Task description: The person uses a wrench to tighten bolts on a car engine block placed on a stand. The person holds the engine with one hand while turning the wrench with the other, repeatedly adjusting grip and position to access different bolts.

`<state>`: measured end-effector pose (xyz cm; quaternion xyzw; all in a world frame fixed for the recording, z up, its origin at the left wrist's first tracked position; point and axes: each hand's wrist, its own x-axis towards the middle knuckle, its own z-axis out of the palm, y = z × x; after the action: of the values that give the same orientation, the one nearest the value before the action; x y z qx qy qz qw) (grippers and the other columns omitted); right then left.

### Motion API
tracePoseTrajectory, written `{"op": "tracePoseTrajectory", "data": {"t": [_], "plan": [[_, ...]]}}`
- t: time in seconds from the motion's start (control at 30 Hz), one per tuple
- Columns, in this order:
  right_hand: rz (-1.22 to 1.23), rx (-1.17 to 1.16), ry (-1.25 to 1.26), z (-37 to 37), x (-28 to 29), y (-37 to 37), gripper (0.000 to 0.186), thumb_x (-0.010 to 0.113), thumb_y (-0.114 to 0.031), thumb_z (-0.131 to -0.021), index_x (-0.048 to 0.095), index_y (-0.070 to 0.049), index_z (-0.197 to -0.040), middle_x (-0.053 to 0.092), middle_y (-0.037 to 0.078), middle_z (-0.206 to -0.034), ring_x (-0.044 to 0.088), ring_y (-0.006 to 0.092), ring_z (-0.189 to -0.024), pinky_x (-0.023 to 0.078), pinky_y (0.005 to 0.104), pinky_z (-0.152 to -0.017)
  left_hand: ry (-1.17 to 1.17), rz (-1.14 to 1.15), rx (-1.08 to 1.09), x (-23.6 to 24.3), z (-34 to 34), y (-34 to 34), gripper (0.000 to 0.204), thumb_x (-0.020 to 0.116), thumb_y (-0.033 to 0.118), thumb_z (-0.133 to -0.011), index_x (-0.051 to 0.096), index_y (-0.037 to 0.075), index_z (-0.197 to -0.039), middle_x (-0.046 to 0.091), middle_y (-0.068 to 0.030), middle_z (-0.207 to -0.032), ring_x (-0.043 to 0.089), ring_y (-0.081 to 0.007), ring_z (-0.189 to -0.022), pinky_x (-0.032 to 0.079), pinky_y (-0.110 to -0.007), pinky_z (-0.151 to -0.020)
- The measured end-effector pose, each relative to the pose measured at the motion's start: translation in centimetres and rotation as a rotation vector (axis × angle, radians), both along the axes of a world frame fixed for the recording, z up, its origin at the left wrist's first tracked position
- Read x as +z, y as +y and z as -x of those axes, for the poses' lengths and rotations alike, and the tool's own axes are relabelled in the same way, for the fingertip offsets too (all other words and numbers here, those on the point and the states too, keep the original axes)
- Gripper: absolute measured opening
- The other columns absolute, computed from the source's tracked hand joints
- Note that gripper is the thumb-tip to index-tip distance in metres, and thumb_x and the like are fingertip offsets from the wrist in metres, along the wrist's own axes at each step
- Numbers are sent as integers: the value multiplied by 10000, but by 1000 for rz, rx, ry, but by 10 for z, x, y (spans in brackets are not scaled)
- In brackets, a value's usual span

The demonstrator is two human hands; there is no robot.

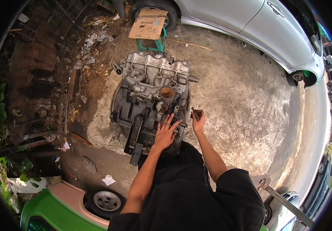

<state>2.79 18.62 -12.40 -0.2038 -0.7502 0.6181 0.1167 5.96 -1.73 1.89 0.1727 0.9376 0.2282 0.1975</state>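
Note:
A grimy engine [148,69] stands before me, with a silver valve cover and intake casting above a dark block. My left hand [166,133] rests with spread fingers on the engine's lower right part, near some metal fittings. My right hand [198,125] is just beside the engine's right side, its fingers closed on a small dark metal part [194,112], which is too small to name exactly. A long black metal bracket [134,136] sits at the engine's lower left.
Behind the engine are a teal stool [150,45] with cardboard [146,25] on it and a silver car [235,15]. Debris and boards [39,69] lie along the left. A green vehicle [50,208] is at lower left, a metal post [289,204] at lower right.

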Motion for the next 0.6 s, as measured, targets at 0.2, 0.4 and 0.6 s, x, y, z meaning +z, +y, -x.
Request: {"op": "tracePoseTrajectory", "data": {"t": [0.2, 0.4, 0.6], "plan": [[247, 2, -76, 21, 15, 12, 163, 719, -77, -908, 663, 38, -1010, 726, 134, -894, 705, 183, -787, 556, 327, -709, -29, -4, 0, 2, 1, 0, 761, 684, 169, -919, 308, 400, -1538, 87, -34, -1676, 87, -252, -1546, 173, -599, -1206], [71, -22, -290, 38, -27, 7, 237, 656, -214, -968, 671, 21, -999, 714, 165, -837, 694, 249, -743, 526, 370, -689, -29, -2, 0, 2, 1, 1, 759, 682, 176, -922, 303, 404, -1539, 80, -31, -1677, 85, -252, -1546, 175, -603, -1204], [-12, 175, -475, 65, -51, 10, 425, 499, -346, -1027, 639, 53, -976, 678, 240, -842, 665, 369, -762, 490, 437, -710, -19, 1, -3, 0, 1, 0, 761, 682, 177, -923, 299, 406, -1539, 72, -29, -1677, 81, -248, -1546, 181, -606, -1203]]}}
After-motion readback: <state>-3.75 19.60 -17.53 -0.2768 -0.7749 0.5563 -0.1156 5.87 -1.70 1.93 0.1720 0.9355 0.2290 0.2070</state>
